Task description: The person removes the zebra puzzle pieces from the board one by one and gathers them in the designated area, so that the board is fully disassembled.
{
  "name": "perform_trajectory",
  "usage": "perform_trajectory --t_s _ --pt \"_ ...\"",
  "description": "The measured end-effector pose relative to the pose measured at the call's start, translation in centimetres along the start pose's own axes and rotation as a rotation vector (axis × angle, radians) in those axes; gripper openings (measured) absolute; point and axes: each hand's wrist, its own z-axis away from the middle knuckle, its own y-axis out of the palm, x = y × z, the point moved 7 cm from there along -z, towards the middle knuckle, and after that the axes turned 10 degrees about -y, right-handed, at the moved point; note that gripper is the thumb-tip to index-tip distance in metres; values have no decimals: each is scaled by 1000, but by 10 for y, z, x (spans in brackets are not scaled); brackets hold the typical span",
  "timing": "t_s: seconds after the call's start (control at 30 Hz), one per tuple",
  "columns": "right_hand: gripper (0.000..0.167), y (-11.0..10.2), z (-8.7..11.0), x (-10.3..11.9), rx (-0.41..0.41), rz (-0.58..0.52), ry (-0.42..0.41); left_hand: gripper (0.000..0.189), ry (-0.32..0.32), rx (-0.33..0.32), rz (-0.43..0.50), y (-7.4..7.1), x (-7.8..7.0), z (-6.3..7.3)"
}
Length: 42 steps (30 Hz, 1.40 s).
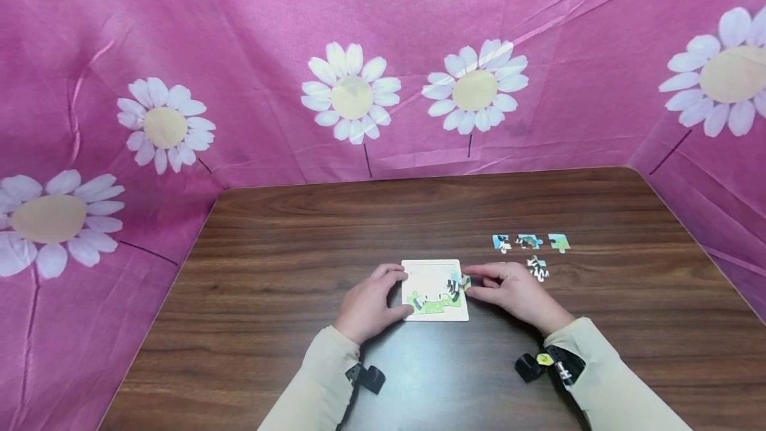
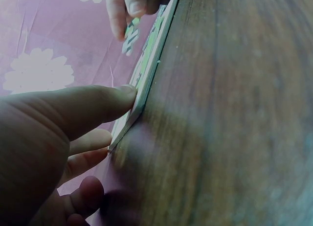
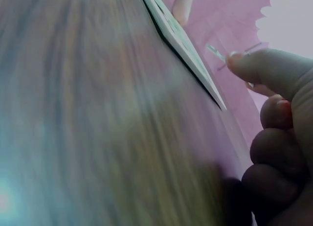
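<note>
A square white puzzle board (image 1: 426,279) lies on the table, with several jigsaw pieces in green, black and white set along its near and right parts. My left hand (image 1: 372,302) holds the board's left side, its thumb (image 2: 105,102) on the near corner and the fingers by the far corner. My right hand (image 1: 509,290) pinches a small jigsaw piece (image 1: 466,281) between thumb and fingers at the board's right edge. In the left wrist view this piece (image 2: 130,37) is tilted and held above the board's surface; the fingertips partly cover it.
Right of the board, beyond my right hand, lie loose jigsaw pieces: a blue one (image 1: 501,243), a blue-green one (image 1: 529,241), a green one (image 1: 559,242) and a black-and-white one (image 1: 538,268). A pink flowered cloth (image 1: 407,112) hangs around the brown wooden table (image 1: 287,238).
</note>
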Motion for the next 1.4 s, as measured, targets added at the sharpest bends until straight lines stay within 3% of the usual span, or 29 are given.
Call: perform_trajectory --t_s 0.27,0.63,0.9,1.2,1.4 --pt "35 -10 9 -8 47 -42 41 56 -5 3 2 -1 0 0" --pt "34 -32 25 -20 -9 -38 96 56 -15 13 -2 2 0 -1" --pt "34 -45 33 -27 -21 -41 66 56 -20 15 -1 2 0 -1" --pt "35 -63 43 -40 -22 -45 136 56 -16 4 -8 1 1 -1" --pt "36 -72 45 -43 -12 -53 127 55 -18 7 -9 1 0 0"
